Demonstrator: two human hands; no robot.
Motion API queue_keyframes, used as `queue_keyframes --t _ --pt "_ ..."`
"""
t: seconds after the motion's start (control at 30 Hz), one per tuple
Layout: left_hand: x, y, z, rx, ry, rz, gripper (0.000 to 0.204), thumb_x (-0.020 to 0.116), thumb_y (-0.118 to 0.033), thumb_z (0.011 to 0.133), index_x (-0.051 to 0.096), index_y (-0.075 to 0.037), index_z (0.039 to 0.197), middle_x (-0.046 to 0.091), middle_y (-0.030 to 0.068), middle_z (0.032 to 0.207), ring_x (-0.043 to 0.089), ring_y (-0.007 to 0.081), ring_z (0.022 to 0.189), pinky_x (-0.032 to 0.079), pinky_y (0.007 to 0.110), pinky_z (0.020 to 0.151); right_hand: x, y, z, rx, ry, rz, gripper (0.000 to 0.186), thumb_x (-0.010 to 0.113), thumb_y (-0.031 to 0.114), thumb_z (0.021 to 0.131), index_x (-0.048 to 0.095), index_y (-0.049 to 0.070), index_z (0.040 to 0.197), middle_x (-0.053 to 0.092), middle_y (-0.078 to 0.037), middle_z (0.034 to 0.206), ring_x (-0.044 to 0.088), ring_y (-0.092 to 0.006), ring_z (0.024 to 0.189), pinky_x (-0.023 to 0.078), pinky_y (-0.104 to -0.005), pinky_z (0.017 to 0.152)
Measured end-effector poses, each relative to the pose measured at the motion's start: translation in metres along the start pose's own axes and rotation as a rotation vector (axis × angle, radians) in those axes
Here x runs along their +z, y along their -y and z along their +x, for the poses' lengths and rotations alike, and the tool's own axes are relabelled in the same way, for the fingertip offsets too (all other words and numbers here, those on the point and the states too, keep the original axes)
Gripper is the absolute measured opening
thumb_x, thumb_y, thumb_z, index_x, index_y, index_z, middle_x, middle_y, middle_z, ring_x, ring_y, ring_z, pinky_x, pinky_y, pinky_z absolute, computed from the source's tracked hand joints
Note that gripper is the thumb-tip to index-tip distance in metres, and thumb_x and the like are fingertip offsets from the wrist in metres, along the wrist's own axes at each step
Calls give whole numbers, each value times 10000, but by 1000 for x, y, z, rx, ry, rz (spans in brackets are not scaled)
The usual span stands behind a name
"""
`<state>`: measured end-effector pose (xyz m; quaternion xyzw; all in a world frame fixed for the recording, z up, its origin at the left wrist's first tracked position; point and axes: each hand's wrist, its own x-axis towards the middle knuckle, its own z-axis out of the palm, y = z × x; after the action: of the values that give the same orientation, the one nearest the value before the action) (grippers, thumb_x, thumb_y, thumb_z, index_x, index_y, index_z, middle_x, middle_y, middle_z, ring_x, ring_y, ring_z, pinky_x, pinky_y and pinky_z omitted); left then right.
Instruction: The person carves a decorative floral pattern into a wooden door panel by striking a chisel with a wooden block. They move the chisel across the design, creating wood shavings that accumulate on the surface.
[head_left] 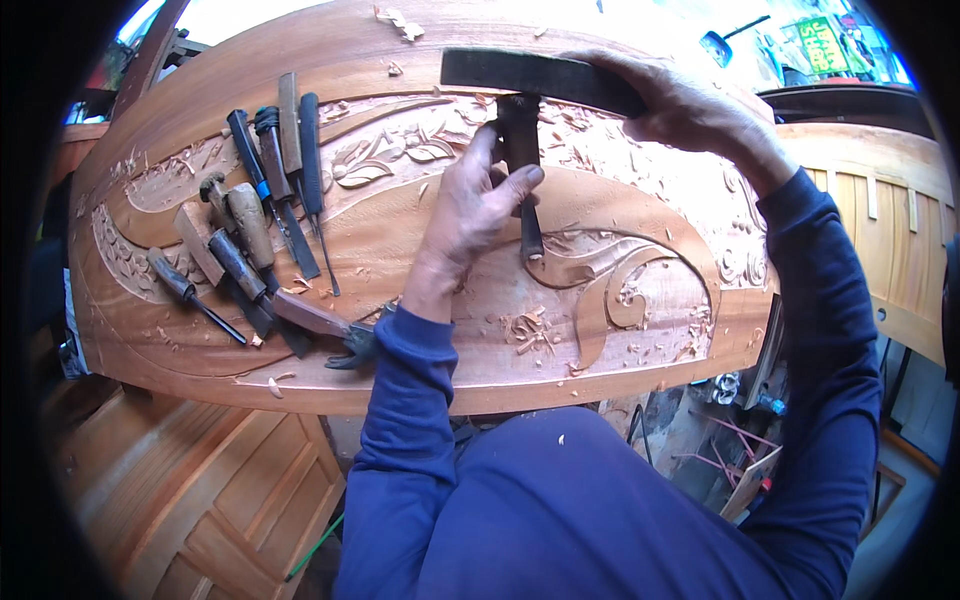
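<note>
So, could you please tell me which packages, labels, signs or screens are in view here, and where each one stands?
Sign: top right corner, behind the carved wooden panel; a tilted rectangular green board with yellow lettering.
No packages, labels or screens can be made out elsewhere.

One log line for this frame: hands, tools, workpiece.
left hand: grips chisel, tip on carved wooden panel | right hand: holds dark mallet bar atop chisel | spare chisels: left on panel
</note>
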<state>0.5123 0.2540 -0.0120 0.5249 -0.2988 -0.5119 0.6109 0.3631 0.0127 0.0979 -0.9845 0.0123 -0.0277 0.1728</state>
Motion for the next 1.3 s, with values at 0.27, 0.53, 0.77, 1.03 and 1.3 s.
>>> queue_keyframes --t 0.27,0.53,0.77,1.03,1.3 --pt "12 1 -6 -18 -30 -24 547 758 -144 1004 508 -32 1478 668 45 1181 696 125 859 623 289 765 -30 1 30 694 -480 434 747 776 22 854 482 38 1540 668 -156 1325 659 -264 1174 529 -376 1024" --pt "15 11 -20 142 -173 -29 544 749 -138 999 506 -10 1468 725 86 1009 720 130 773 569 295 659 -37 3 37 254 -243 58 761 769 -17 818 503 68 1526 674 -163 1255 663 -308 1122 548 -398 958" --pt "6 20 -31 143 -324 -27 492 740 -120 1006 516 -3 1429 716 90 1009 733 148 790 582 278 667 5 44 59 5 185 -106 840 711 -123 783 556 208 1540 704 -105 1255 693 -312 1113 575 -453 960" --pt "21 9 -41 72 -303 9 428 704 -131 1040 514 -21 1407 669 93 1166 705 138 858 625 277 758 -18 29 92 373 -199 304 797 765 -47 835 477 102 1563 650 -148 1320 634 -264 1182 532 -368 995" --pt "23 21 -56 148 -431 -32 408 701 -108 1043 523 -19 1399 670 70 1093 698 130 875 597 274 757 -13 38 86 -77 0 -103 790 727 -71 836 521 194 1551 665 -141 1273 667 -316 1120 569 -428 913"
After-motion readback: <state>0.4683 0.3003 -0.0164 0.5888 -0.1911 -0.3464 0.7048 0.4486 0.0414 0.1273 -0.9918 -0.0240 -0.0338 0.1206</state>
